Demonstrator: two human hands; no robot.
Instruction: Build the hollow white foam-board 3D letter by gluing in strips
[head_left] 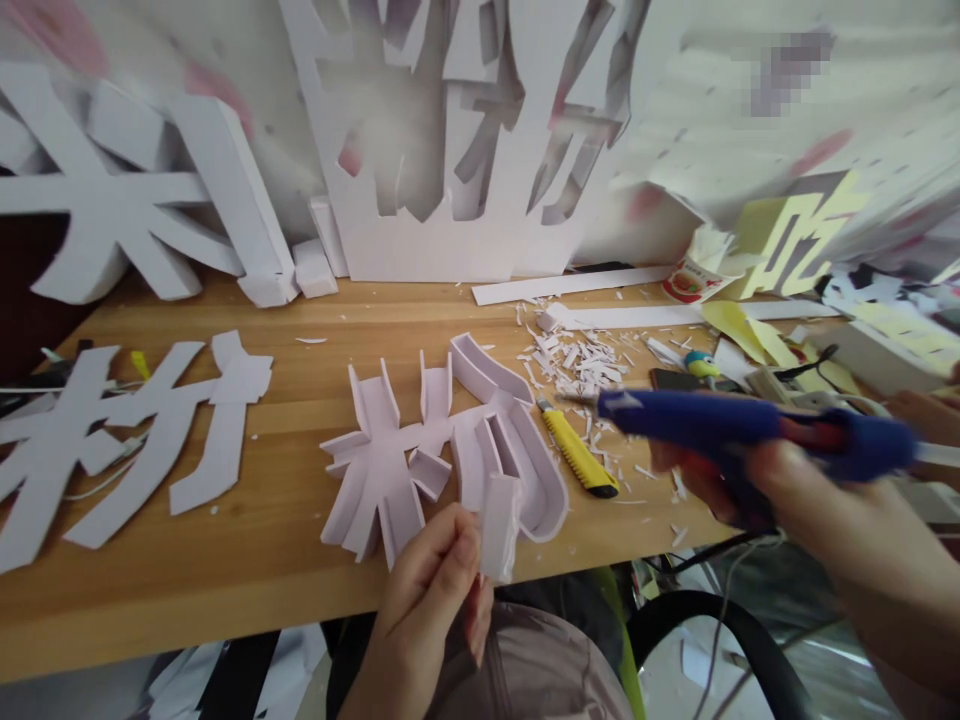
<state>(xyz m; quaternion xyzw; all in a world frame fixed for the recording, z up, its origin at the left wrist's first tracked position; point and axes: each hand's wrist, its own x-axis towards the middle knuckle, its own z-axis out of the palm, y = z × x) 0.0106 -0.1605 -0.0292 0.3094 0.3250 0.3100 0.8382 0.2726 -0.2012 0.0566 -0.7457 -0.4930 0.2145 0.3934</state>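
Near the table's front edge, my left hand [442, 570] pinches a short white foam strip [499, 525]. Just beyond it lies a white foam character [382, 440] with thin upright walls along its outline. My right hand [765, 490], at the right, is wrapped round the grip of a blue hot glue gun [690, 412]. The gun's nozzle points left, over the table. A yellow utility knife [577, 450] rests between the foam character and the glue gun.
Foam scraps [581, 355] lie heaped behind the knife. A flat foam character [142, 420] lies at left, and a large one [127, 190] stands behind it. A cut-out foam board [450, 245] leans on the wall. At the back right are a paper cup [690, 280] and yellow letters [802, 240].
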